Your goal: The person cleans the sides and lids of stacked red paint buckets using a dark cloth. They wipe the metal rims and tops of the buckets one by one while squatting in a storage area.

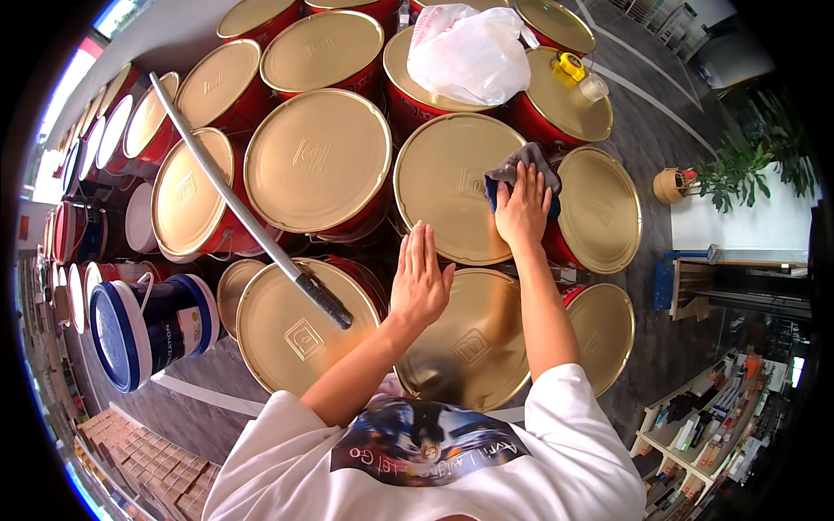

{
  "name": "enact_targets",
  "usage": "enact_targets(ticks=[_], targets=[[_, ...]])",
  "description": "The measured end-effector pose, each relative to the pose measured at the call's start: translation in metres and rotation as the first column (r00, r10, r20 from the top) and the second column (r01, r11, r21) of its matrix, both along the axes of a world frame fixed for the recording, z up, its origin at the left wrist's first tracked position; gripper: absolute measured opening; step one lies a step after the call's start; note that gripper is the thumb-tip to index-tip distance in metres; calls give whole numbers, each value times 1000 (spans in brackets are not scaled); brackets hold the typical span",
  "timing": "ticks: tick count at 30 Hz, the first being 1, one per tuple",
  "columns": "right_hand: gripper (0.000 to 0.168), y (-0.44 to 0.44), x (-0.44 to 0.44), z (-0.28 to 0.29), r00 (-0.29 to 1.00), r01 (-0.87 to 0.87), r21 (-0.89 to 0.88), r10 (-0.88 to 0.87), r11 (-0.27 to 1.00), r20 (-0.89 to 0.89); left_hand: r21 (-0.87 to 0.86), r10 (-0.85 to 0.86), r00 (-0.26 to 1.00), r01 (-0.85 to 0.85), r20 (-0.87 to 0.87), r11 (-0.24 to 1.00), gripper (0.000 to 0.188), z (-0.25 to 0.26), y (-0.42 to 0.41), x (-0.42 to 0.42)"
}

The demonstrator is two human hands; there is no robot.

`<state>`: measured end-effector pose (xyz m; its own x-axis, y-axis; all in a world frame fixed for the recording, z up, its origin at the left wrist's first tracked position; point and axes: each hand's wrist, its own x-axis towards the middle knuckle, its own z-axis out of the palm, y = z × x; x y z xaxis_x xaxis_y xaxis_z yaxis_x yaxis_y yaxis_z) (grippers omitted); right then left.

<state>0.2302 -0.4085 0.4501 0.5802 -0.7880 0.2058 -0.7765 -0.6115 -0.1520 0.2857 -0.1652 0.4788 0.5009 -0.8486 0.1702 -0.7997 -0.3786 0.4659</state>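
Note:
My right hand (523,207) presses a grey and blue cloth (529,164) against the right side of a gold metal lid (449,195) on a red drum. Fingers together and pointing away from me, my left hand (421,277) is near that lid's lower left edge, with nothing in it; whether it touches the lid I cannot tell. Nearer to me are two more gold lids, one at the left (287,352) and one at the right (482,371). A long grey pole with a black grip (221,185) lies across lids to the left.
A white plastic bag (468,55) lies on a far lid. A yellow tape measure (571,66) and a small translucent container (593,87) sit on the lid right of it. A dark blue bucket (172,319) stands at the left, a plant (749,169) and shelving (690,436) at the right.

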Motion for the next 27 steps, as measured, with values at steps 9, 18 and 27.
enact_targets(ticks=[9, 18, 27], targets=[[58, -9, 96, 4, 976, -201, 14, 199, 979, 84, -31, 96, 990, -93, 99, 995, 74, -1, 3, -7], [50, 73, 69, 19, 692, -714, -7, 707, 700, 143, -61, 124, 975, -114, 184, 992, 76, -9, 5, -7], [50, 74, 40, 28, 606, -794, 33, 787, 606, 119, -60, 72, 984, -63, 162, 996, 82, -15, 5, -7]])
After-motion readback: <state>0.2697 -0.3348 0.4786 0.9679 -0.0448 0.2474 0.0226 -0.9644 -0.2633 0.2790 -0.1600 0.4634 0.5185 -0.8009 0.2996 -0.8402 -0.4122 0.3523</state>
